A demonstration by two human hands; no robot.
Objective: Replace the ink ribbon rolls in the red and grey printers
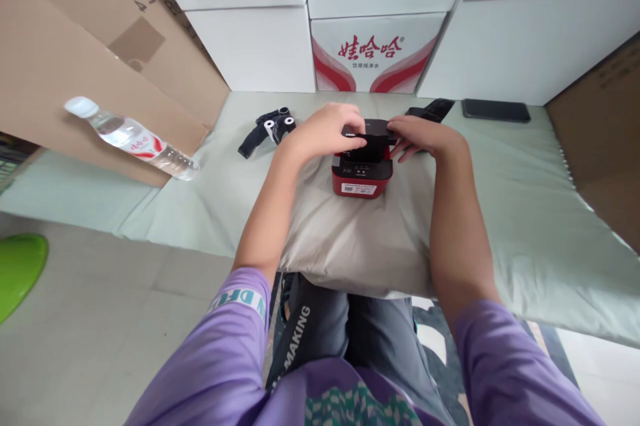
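A small red and black label printer [361,181] stands on the covered surface in front of me, its black lid [373,127] raised and a dark hollow showing beneath. My left hand [333,127] grips the lid's left side, thumb and fingers around its edge. At the right corner, my right hand [423,134] holds the lid, with some fingers spread down beside the red body. The inside of the printer is too dark to make out.
A water bottle [145,146] leans against a cardboard box [115,66] at left. Black straps [270,129] lie left of the printer, another black item [437,109] behind my right hand. A phone [495,111] lies at right. White cartons [375,56] line the back.
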